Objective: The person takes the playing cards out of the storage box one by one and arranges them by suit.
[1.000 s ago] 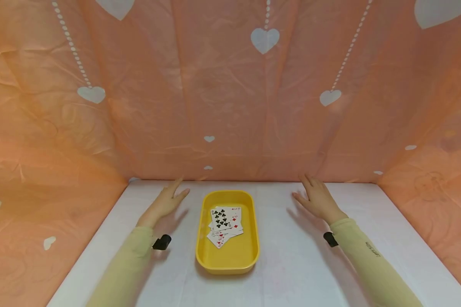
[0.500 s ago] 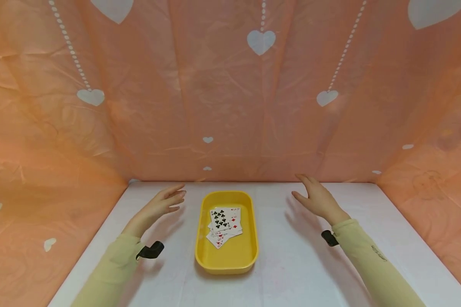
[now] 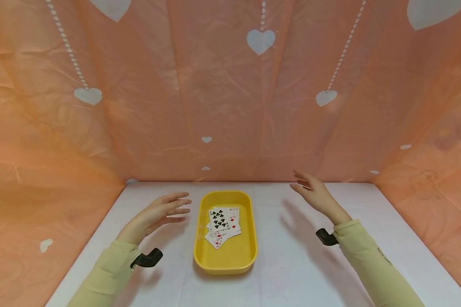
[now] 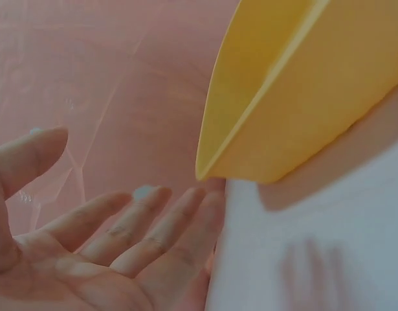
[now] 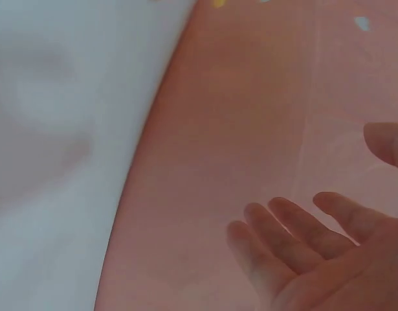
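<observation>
A yellow oblong tray [image 3: 225, 265] stands on the white table, slightly left of centre in the head view. Several playing cards [image 3: 220, 219] lie face up and overlapping in its far half, a club card on top and red diamond cards under it. To the tray's left my left hand [image 3: 157, 215] hovers with fingers spread toward it, holding nothing. In the left wrist view that palm shows bare, below the tray's outer wall [image 4: 309, 110]. Well off to the right, my right hand [image 3: 318, 197] is raised above the table with fingers extended and nothing in it.
An orange cloth [image 3: 230, 106] with white hearts walls in the back and both sides of the white tabletop [image 3: 280, 273]. Black wrist cameras [image 3: 147, 258] stick out below the light yellow-green sleeves [image 3: 103, 273].
My left hand has turned from palm down to palm sideways, its fingers now pointing at the tray. The right hand has rolled onto its side too. Tray and cards stay put.
</observation>
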Demonstrator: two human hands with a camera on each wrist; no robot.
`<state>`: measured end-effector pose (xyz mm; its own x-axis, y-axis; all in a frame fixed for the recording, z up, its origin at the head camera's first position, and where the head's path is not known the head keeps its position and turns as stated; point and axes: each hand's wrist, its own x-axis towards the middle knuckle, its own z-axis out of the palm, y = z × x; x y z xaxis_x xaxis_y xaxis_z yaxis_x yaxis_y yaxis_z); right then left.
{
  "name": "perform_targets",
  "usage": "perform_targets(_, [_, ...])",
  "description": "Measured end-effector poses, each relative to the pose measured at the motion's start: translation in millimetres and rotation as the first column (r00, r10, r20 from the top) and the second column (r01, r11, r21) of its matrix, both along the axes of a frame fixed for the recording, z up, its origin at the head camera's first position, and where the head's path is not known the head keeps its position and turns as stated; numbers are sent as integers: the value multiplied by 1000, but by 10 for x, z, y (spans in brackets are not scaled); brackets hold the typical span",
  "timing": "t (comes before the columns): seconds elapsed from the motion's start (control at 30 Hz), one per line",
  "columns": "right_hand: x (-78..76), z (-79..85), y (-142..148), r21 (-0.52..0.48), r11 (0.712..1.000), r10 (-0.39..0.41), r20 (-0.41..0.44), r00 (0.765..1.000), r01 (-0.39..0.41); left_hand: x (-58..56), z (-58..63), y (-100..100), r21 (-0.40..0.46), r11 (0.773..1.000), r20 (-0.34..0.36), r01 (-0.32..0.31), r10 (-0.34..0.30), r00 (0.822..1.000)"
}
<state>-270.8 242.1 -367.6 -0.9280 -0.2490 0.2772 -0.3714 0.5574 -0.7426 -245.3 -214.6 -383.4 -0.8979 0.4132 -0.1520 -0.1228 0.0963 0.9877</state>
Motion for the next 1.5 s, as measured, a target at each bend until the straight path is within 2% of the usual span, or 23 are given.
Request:
perform_targets(0.1, [40, 68, -50, -91, 996, 30, 67, 997, -24, 21, -34, 36, 20, 1000, 37, 5, -5, 999])
perform_targets(0.2, [71, 113, -117, -208, 976, 99, 133, 986, -70, 43, -73, 73, 24, 1000, 63, -2, 1, 998])
perform_targets(0.37, [123, 150, -266, -379, 919, 211, 226, 951, -114, 74, -139, 113, 26, 1000, 90, -12, 10, 996])
perform_targets(0.57, [202, 226, -497, -501, 855, 310, 290, 905, -133, 76, -229, 167, 50, 999, 110, -13, 7, 994])
perform_targets(0.67, [224, 254, -649, -533, 836, 348, 327, 879, -133, 70, -274, 190, 54, 999, 108, -5, -1, 994])
perform_targets(0.93, [228, 176, -1047, -566, 815, 419, 434, 798, -120, 60, -381, 247, 34, 999, 79, -3, 1, 997])
perform_targets(1.1, [164, 71, -1254, -539, 837, 414, 505, 757, -99, 38, -419, 293, -16, 998, 77, -59, 60, 995])
perform_targets(1.27, [117, -48, -1414, -537, 840, 418, 544, 728, -81, 46, -430, 343, -53, 994, 94, -99, 104, 990])
perform_targets(1.37, [82, -131, -1498, -541, 839, 409, 568, 714, -51, 56, -436, 360, -60, 993, 92, -105, 110, 990])
perform_targets(1.5, [48, -228, -1602, -528, 849, 355, 602, 715, 23, 65, -440, 375, -39, 994, 84, -103, 106, 991])
